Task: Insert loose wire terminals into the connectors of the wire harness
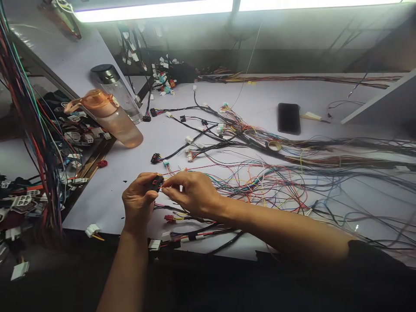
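Note:
My left hand is closed around a small black connector, held just above the white tabletop. My right hand pinches a thin wire end right at that connector's face, fingertips pressed together. Loose coloured wires fan out to the right from the hands across the table. A red connector and a white connector lie below my hands near the table's front edge.
An orange water bottle lies tilted at the left, with a clear bottle behind it. A black phone and a tape roll sit further back. Trays of white connectors and hanging wire bundles fill the left side.

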### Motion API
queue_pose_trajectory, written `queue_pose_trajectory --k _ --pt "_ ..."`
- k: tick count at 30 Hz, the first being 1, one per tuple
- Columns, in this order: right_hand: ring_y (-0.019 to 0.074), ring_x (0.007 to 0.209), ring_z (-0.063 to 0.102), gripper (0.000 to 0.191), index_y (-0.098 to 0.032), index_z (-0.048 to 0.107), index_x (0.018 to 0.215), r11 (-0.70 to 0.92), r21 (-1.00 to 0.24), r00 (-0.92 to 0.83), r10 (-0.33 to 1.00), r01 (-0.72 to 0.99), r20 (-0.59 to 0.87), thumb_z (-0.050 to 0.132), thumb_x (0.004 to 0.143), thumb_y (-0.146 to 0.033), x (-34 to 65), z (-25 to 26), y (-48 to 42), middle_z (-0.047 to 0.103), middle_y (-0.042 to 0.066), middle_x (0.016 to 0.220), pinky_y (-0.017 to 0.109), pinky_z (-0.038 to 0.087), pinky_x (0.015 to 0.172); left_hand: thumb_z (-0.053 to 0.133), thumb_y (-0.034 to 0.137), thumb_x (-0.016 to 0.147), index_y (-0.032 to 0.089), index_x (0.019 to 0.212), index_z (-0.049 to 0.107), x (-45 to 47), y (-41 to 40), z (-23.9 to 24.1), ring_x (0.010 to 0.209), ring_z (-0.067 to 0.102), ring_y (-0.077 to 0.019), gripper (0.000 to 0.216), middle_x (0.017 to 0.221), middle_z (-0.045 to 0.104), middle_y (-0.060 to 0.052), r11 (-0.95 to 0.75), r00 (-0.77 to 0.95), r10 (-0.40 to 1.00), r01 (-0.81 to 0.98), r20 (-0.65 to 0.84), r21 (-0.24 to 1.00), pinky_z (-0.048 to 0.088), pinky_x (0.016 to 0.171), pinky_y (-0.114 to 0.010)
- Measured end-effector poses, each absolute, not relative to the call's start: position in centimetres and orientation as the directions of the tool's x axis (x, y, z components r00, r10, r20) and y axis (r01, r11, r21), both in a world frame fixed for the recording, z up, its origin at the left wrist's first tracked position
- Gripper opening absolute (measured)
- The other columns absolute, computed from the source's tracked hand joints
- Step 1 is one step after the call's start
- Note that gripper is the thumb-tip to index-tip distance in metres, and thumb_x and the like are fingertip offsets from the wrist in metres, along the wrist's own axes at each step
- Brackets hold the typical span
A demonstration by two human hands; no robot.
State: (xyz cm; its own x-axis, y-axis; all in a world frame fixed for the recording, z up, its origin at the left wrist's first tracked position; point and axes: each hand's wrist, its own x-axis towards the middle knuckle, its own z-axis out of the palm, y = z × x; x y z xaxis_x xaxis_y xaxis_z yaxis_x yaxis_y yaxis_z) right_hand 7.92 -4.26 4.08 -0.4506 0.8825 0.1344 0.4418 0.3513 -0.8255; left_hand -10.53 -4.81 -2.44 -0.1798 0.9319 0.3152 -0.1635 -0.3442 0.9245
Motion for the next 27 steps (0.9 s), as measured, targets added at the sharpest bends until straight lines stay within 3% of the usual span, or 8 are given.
queue_pose_trajectory --k 6,27 --pt "0.0127 0.08 0.064 0.02 -0.024 0.074 0.098 0.468 -0.662 -0.471 0.861 0.585 0.192 0.055 0.095 -0.031 7.4 4.0 -4.5 0.072 0.0 0.095 0.024 0.035 0.065 0.091 0.048 0.054 0.02 0.091 0.076 -10.4 -4.7 -2.4 0.086 0.062 -0.0172 0.048 0.092 0.062 -0.007 -0.348 -0.186 0.93 -0.157 0.318 0.924 0.053 0.079 -0.026" --pt "0.0145 0.082 0.063 0.021 -0.017 0.069 0.094 0.557 -0.586 -0.553 0.806 0.588 0.211 0.049 0.097 -0.022 6.9 2.7 -4.3 0.069 0.003 0.093 0.025 0.039 0.068 0.088 0.043 0.062 0.02 0.094 0.076 -10.5 -4.8 -2.7 0.091 0.062 -0.0197 0.041 0.093 0.062 -0.008 -0.397 -0.125 0.912 -0.023 0.391 0.917 0.052 0.081 -0.028"
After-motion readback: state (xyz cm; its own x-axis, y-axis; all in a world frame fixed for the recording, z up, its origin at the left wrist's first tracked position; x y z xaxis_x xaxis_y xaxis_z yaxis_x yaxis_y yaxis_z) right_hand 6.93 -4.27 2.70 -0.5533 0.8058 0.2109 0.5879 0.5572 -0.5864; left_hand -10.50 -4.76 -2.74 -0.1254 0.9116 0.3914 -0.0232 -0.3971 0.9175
